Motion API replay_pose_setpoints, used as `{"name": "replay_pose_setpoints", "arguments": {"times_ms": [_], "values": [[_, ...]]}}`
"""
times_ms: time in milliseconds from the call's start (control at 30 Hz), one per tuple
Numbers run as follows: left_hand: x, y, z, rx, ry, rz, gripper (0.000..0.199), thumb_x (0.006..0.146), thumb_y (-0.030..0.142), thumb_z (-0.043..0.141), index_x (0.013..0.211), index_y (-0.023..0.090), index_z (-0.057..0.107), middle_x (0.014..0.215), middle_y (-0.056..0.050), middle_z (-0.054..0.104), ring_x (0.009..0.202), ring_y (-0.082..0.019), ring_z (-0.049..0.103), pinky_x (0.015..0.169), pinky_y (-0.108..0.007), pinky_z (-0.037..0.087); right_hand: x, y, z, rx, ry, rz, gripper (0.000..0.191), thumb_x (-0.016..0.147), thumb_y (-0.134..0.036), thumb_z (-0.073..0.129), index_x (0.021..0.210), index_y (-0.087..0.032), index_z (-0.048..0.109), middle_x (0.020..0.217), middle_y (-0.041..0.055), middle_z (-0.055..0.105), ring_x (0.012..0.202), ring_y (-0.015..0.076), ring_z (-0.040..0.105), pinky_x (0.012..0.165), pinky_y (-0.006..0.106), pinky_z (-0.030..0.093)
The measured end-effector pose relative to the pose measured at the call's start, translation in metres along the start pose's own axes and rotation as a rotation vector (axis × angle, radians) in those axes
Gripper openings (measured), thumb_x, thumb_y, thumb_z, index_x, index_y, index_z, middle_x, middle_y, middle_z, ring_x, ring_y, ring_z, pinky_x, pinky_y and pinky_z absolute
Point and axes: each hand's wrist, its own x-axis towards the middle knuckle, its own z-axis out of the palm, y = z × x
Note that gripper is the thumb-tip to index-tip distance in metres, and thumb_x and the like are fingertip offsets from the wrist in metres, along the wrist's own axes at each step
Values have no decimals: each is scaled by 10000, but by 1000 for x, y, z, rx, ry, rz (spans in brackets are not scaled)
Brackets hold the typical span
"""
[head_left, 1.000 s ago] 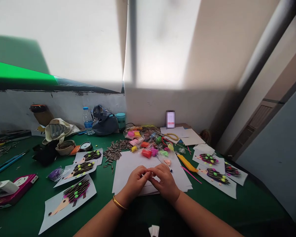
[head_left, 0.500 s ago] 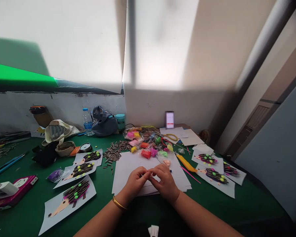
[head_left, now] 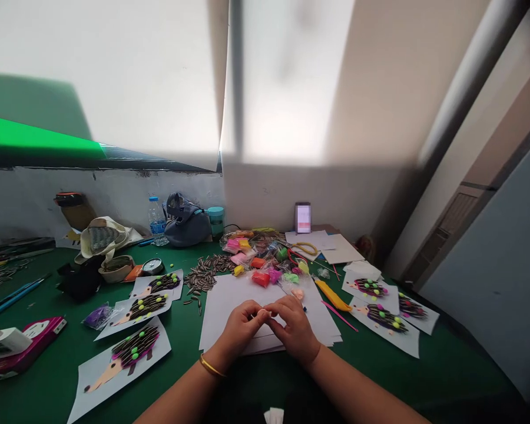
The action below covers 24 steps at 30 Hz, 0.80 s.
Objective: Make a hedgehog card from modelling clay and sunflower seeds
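Note:
Over a stack of white paper (head_left: 221, 300), my left hand (head_left: 244, 325) and my right hand (head_left: 294, 325) meet fingertip to fingertip. Both are closed in a pinch around a small pale pinkish piece (head_left: 265, 314) that looks like modelling clay. Most of it is hidden by the fingers. Just beyond my right hand lies a larger lump of peach clay (head_left: 297, 293). Bags of coloured clay, among them a red one (head_left: 260, 278), are heaped at the far edge of the paper. To the left of them spreads a pile of sunflower seeds (head_left: 203, 274).
Hedgehog pictures made with seeds and clay lie left (head_left: 119, 374) and right (head_left: 382, 321) on the green table (head_left: 203, 394). A yellow cutter (head_left: 333, 295) and a pink clay tool (head_left: 342, 317) lie to the right. Behind stand a phone (head_left: 302, 218) and a water bottle (head_left: 157, 222).
Both hands stay joined at nearly the same place, with only a slight shift of the fingers. The whole view has moved a little; nothing on the table has been displaced.

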Motion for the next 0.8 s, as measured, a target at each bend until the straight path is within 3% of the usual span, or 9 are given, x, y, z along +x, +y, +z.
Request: {"name": "replay_pose_setpoints", "arguments": {"times_ms": [200, 300, 400, 567, 733, 800], "values": [[0, -2, 0, 43, -1, 48, 355, 900, 490, 563, 746, 184, 655, 765, -33, 637, 753, -186, 585, 720, -293, 455, 1, -2, -2, -1, 3, 10, 192, 910, -395, 637, 1028, -249, 676, 827, 20, 667, 843, 206, 591, 831, 372, 413], [0, -5, 1, 65, 25, 64, 347, 905, 480, 569, 738, 185, 639, 758, -29, 627, 747, -183, 581, 709, -292, 453, 1, -4, -4, 12, -14, 11, 278, 938, -478, 544, 995, -228, 651, 848, 32, 651, 855, 215, 573, 853, 392, 393], [-1, -6, 2, 99, 19, 117, 341, 924, 461, 556, 741, 182, 629, 762, -29, 610, 743, -178, 573, 706, -295, 453, 0, -6, -5, 27, -24, 36, 295, 989, -421, 428, 881, -215, 610, 824, 29, 626, 826, 201, 551, 835, 381, 378], [-4, -1, 2, 159, -41, 192, 327, 984, 398, 464, 811, 188, 646, 840, -45, 616, 817, -181, 582, 771, -318, 468, 1, -4, -3, 28, -6, 61, 200, 962, -320, 501, 806, -212, 563, 770, 8, 606, 777, 182, 532, 792, 355, 366], [-6, 0, 1, 193, 31, 174, 230, 926, 400, 585, 1037, 208, 645, 952, -52, 656, 860, -188, 598, 726, -307, 486, 1, -4, -2, 15, -5, 53, 163, 931, -274, 544, 781, -211, 557, 750, 3, 601, 761, 178, 530, 775, 350, 363], [-7, -2, 1, 171, 27, 176, 203, 923, 380, 594, 1024, 213, 649, 933, -42, 670, 830, -176, 604, 721, -299, 491, 0, -4, -2, 5, -20, 52, 163, 929, -271, 546, 779, -210, 563, 748, 3, 600, 762, 179, 530, 768, 348, 362]]}}
